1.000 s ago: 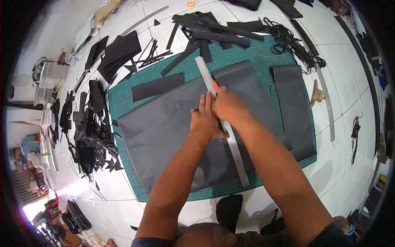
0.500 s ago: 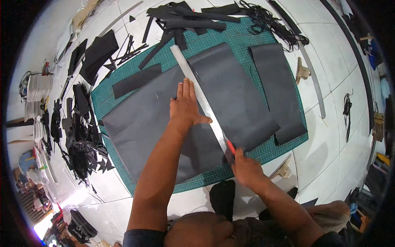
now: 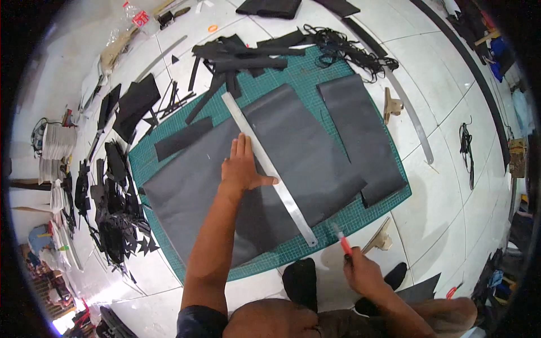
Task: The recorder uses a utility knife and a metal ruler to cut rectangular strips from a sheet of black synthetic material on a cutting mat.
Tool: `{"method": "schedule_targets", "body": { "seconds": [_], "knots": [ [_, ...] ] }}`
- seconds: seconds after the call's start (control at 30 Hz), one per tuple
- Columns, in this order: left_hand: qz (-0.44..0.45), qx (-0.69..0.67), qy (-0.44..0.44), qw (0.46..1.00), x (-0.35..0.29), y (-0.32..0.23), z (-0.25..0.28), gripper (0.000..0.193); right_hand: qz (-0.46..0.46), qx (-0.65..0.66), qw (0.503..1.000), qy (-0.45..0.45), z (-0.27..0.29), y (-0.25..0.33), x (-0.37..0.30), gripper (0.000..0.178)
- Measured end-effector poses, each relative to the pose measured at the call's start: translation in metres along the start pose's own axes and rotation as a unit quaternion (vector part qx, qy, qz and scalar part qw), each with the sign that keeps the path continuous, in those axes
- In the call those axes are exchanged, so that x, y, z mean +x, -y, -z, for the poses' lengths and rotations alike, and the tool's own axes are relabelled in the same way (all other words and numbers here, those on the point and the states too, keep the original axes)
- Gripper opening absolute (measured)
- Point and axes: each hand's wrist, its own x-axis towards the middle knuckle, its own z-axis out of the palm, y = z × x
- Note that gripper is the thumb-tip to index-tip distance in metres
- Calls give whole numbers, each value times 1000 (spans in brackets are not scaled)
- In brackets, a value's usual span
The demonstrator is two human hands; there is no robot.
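A large dark grey sheet [image 3: 191, 191] lies on a green gridded cutting mat [image 3: 369, 213]. Slanting across the sheet is a long metal ruler [image 3: 288, 201], its near end reaching over the mat's front edge area. My left hand [image 3: 241, 170] rests flat, fingers stretched out, with fingertips and thumb on the ruler. Clear of the ruler's near end, to its right, my right hand [image 3: 363, 272] grips a red cutter knife [image 3: 345, 244]. The knife's blade points up and away over the mat's front edge, apart from the sheet.
A second dark piece [image 3: 366, 135] covers the mat's right side, and a narrow strip [image 3: 183, 138] its left. Black scraps [image 3: 112, 208] are heaped leftward; cut strips [image 3: 242, 63] and tangled cords [image 3: 352, 49] lie at the far edge. Two wooden-looking pieces [image 3: 393, 106] sit rightward on white tiles.
My right hand has drawn the knife off the ruler's near end, toward me and to the right. My left hand stays pressed on the ruler. The whole view has shifted slightly.
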Motion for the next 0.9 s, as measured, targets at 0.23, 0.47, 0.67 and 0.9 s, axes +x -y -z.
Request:
{"method": "schedule_targets", "body": {
  "seconds": [0.23,0.47,0.67,0.9],
  "knots": [
    [-68,-191,-308,930,72,-3,28,79,-40,234,957,-168,-6,-78,22,24],
    [-20,-15,-44,999,159,-13,46,59,-23,184,914,-360,-24,-93,39,24],
    [-85,-41,-94,991,163,10,34,46,-136,279,776,-549,-3,-194,62,24],
    [-169,-253,-83,949,113,13,71,30,-190,173,817,-517,4,-235,68,37]
  ]
}}
